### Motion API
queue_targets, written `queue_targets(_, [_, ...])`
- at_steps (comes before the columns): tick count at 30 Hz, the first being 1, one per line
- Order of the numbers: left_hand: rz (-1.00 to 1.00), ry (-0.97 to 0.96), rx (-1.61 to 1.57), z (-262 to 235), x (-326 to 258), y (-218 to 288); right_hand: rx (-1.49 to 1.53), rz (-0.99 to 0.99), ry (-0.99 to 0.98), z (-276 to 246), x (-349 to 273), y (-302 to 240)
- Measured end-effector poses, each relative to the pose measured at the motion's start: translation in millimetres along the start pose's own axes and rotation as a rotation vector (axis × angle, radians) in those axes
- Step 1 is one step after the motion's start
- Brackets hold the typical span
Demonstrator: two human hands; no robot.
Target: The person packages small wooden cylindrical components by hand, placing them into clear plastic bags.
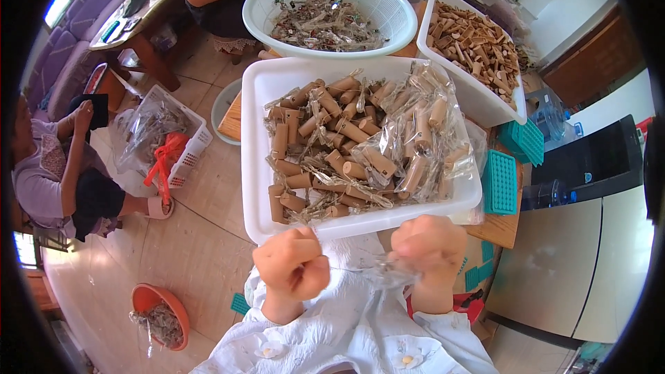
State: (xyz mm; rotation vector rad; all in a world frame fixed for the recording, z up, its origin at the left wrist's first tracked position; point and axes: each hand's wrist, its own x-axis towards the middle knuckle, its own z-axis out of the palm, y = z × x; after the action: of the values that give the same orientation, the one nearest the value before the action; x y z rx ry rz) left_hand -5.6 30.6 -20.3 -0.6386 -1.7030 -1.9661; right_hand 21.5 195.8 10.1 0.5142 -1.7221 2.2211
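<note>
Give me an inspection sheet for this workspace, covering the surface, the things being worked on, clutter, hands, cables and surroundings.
Surface: wooden table, mostly covered by containers.
Job's things: white rectangular tub of brown cork-like cylinders, many in clear plastic wrappers; clear wrapper between the hands.
Clutter: round white basket of crumpled wrappers; second white tub of bare cylinders; teal perforated blocks.
Hands: left hand fisted; right hand closed on the clear wrapper; both near the tub's front edge.
Cables: nothing seen.
Surroundings: tiled floor, orange bowl, white crate with bags, two other people seated nearby.
</note>
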Motion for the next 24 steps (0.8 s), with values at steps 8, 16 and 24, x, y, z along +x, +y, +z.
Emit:
queue_targets(8, [-0.023,-0.2,0.071,-3.7,9.5,8.0,-0.183,0.161,-0.144,2.0,6.3,-6.5])
queue_targets(16, [-0.103,-0.265,0.14,-6.2,11.8,9.8,-0.249,0.353,-0.216,6.9,11.3,-9.1])
queue_targets(24, [0.15,-0.267,0.235,-5.1,8.7,-2.2,0.372,0.591,-0.026,10.5,-0.2,5.1])
